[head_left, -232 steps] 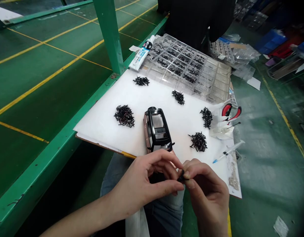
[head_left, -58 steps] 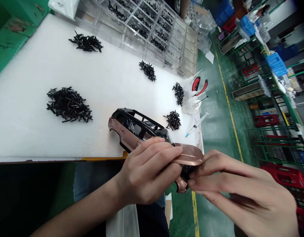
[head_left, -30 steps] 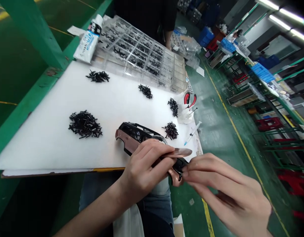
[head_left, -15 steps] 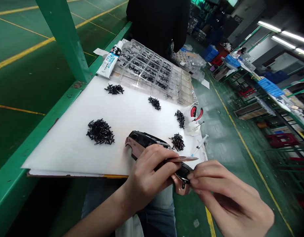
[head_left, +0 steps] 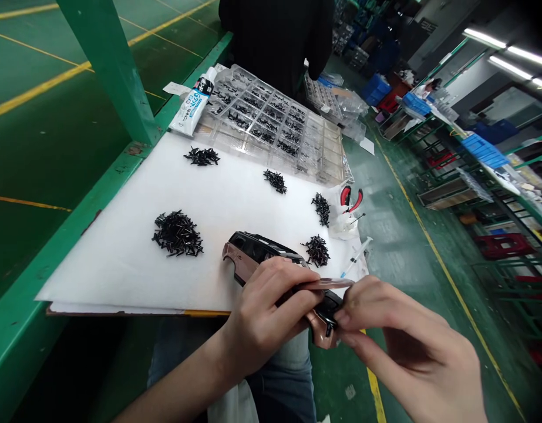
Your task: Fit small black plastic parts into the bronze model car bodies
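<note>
Under left hand (head_left: 268, 311), coppery model car (head_left: 245, 267), black roof (head_left: 268, 241), raised hood (head_left: 332, 283).

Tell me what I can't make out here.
Head view: whatever the right hand may pinch at the front of the toy car; that hand covers it.
Head view: the car's middle, behind the left hand.
Head view: fine print on the tube, too small.
Head view: the head of the person in black, cut off by the top edge.
</note>
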### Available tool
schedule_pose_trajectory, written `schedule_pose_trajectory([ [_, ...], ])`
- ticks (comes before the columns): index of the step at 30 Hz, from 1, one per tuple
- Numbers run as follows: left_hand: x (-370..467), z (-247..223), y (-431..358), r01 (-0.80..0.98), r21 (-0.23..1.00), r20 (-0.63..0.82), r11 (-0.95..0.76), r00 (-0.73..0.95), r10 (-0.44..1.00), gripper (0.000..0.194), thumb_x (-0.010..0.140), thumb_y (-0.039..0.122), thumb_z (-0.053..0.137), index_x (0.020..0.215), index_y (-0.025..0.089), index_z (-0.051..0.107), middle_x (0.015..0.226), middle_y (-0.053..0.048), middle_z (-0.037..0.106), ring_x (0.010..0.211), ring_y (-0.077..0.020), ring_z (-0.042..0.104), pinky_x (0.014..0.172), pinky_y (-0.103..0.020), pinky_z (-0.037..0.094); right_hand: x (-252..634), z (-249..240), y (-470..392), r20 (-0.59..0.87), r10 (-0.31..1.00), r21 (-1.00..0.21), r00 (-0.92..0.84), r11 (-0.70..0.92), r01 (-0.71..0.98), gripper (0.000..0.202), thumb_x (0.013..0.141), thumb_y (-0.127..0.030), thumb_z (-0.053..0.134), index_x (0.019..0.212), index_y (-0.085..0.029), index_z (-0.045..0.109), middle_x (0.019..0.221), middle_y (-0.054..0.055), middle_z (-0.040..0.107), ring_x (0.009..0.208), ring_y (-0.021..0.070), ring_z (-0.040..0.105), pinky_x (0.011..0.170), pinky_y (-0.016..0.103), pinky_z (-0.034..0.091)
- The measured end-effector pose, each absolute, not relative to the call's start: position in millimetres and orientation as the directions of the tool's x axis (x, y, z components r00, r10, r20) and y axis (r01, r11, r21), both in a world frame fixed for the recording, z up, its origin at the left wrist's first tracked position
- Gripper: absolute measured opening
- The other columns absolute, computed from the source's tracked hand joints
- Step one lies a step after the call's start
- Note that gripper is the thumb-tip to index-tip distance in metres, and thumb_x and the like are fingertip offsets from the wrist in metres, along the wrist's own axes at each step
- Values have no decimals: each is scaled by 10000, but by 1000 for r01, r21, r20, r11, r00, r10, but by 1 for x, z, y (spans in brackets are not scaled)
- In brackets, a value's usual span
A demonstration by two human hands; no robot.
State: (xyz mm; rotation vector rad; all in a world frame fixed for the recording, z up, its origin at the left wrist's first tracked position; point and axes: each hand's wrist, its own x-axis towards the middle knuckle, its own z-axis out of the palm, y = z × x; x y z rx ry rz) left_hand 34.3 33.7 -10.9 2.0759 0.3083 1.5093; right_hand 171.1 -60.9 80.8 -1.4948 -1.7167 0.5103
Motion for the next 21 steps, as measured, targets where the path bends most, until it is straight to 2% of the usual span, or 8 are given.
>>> schedule_pose_trajectory([
  [3, 33, -12, 33, -139, 550, 810, -824, 331, 485, 155, 974, 198, 595, 916, 82, 680, 977, -123, 679, 894, -194, 640, 874, -350, 530, 170, 79, -64, 246, 965, -761, 90, 135, 634, 150, 881, -85, 681, 927, -221, 636, 814, 1, 646, 771, 157, 637, 687, 260, 528],
  [6, 29, -16, 31, -147, 559, 806, -816, 326, 493, 145, 977, 176, 587, 942, 76, 686, 995, -122, 676, 932, -189, 635, 900, -348, 528, 169, 72, -71, 290, 946, -746, 147, 128, 653, 114, 869, -180, 739, 888, -219, 633, 817, 11, 603, 775, 167, 601, 654, 262, 496],
  [10, 20, -22, 25, -146, 562, 808, -814, 306, 503, 111, 973, 127, 578, 947, 95, 681, 1048, -113, 687, 983, -186, 647, 958, -368, 532, 169, 46, -89, 438, 781, -806, 445, 122, 579, 178, 918, -260, 683, 775, -206, 590, 744, 15, 516, 750, 168, 522, 640, 253, 451],
  [12, 16, -25, 22, -137, 563, 814, -815, 261, 519, 121, 976, 127, 577, 903, 117, 673, 1052, -97, 698, 965, -177, 663, 969, -367, 535, 163, 27, -100, 259, 792, -922, 553, 34, 385, 198, 955, -305, 622, 786, -204, 600, 710, 14, 525, 687, 157, 522, 603, 238, 462],
  [15, 9, -26, 17, -114, 562, 814, -819, 251, 524, 194, 1003, 171, 555, 835, 135, 647, 1041, -78, 720, 942, -157, 684, 992, -348, 520, 142, 8, -107, -115, 895, -993, 431, -86, -87, 346, 957, -516, 551, 1020, -205, 690, 781, 70, 655, 608, 182, 594, 467, 245, 487],
  [17, 3, -27, 13, -94, 566, 806, -819, 270, 526, 232, 1023, 189, 526, 822, 141, 631, 1028, -65, 731, 939, -140, 691, 1017, -328, 496, 126, 6, -106, -194, 934, -944, 300, -95, -315, 382, 941, -529, 558, 1104, -216, 704, 798, 97, 702, 544, 184, 600, 414, 248, 488],
  [19, -8, -29, 7, -57, 579, 787, -813, 299, 540, 244, 1033, 197, 506, 824, 150, 623, 1043, -56, 728, 1001, -146, 684, 1066, -340, 458, 113, 7, -103, -196, 960, -909, 202, -100, -405, 282, 918, -474, 625, 1022, -238, 739, 709, 72, 698, 491, 156, 581, 447, 230, 516],
  [21, -25, -33, -2, -1, 611, 742, -791, 347, 573, 172, 1011, 171, 531, 879, 163, 642, 1152, -71, 686, 1170, -198, 624, 1116, -393, 423, 105, 8, -103, -223, 962, -880, 155, -130, -457, 203, 884, -437, 694, 948, -254, 756, 628, 33, 678, 479, 129, 588, 507, 203, 537],
])
